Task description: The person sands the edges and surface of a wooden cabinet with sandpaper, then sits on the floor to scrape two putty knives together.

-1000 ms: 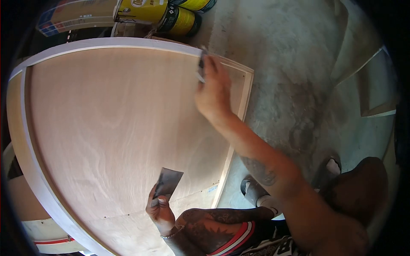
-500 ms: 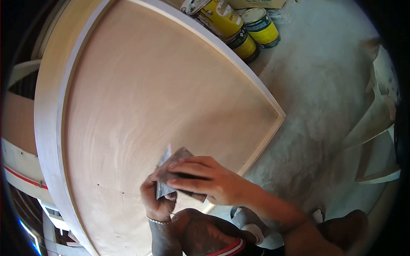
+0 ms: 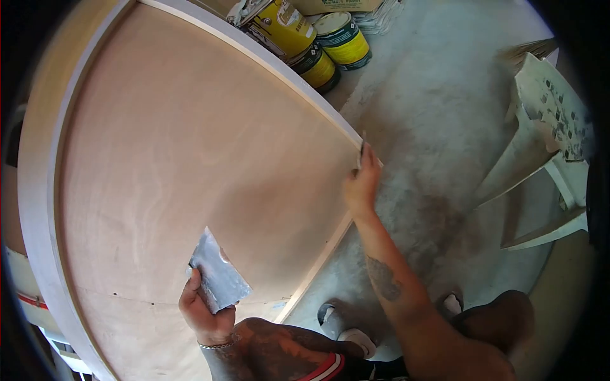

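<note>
My left hand (image 3: 206,317) is closed on a thin grey flat plate (image 3: 219,270) with whitish smears, held over the panel with the thumb on its face. A thin flat piece (image 3: 363,149) is in my right hand (image 3: 362,188), seen nearly edge-on against the raised rim (image 3: 298,79) near the far right corner. Fingers hide most of that piece, so I cannot tell its exact kind. Below both hands lies a large pale wooden panel (image 3: 184,140), framed by the rim.
Yellow and dark paint cans (image 3: 343,41) stand beyond the rim. A worn white plastic chair (image 3: 553,114) is at the right, with broom bristles (image 3: 527,51) behind it. The concrete floor (image 3: 432,146) is dusty, and my feet (image 3: 340,324) are near the panel's edge.
My right hand has left the plate, carrying the flat piece out to the rim's corner. My left hand still holds the plate, now fully showing. The view has shifted slightly.
</note>
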Tool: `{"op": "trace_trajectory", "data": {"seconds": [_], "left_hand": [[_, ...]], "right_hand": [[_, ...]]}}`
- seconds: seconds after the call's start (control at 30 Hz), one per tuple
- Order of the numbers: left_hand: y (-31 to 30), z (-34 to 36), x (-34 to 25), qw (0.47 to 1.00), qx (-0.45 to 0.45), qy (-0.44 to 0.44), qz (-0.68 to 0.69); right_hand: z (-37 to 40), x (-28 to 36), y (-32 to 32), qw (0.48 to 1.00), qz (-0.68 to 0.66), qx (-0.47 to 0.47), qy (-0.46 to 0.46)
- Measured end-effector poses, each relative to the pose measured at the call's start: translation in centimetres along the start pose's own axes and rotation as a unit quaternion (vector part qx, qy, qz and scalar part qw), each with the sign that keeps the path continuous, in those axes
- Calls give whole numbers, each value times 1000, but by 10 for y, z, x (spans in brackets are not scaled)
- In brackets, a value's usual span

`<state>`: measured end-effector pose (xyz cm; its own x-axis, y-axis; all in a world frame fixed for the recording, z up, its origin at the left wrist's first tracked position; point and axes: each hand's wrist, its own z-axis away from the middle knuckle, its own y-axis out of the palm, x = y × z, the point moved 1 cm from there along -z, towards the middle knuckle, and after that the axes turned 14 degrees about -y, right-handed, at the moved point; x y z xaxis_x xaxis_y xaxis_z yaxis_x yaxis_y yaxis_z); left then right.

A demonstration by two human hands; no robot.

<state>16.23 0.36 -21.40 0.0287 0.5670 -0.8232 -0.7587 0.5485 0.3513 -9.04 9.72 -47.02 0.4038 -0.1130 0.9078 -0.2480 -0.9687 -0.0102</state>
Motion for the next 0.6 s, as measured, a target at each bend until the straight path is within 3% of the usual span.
{"op": "trace_trajectory", "data": {"seconds": [0.07, 0.13, 0.2, 0.27, 0.33, 0.4, 0.47, 0.53, 0.57, 0.6], "left_hand": [[1, 0, 3, 1000, 4, -3, -15], [-2, -1, 4, 999, 4, -4, -32], [-8, -1, 5, 998, 39, -37, -36], [16, 0, 10, 999, -5, -39, 8], [18, 0, 7, 997, -48, -39, 55], [0, -8, 2, 989, 39, -125, 67], [-5, -14, -5, 986, 38, -121, 111], [-8, -13, -12, 986, -5, -118, 113], [-26, -11, -18, 988, 71, -92, 99], [-20, -6, -17, 987, 73, -87, 111]], "right_hand": [[-11, 22, 16, 1000, -1, 23, 3], [-28, 65, 18, 997, 6, 2, -77], [-34, 105, 14, 994, -37, 26, -100], [-37, 139, -4, 988, -82, 50, -125], [-25, 170, -28, 941, -233, 172, -173], [-13, 188, -51, 864, -319, 244, -303], [6, 200, -55, 804, -383, 290, -352], [21, 204, -51, 787, -361, 339, -368], [24, 196, -50, 790, -272, 416, -361], [23, 187, -50, 783, -181, 482, -350]]}}
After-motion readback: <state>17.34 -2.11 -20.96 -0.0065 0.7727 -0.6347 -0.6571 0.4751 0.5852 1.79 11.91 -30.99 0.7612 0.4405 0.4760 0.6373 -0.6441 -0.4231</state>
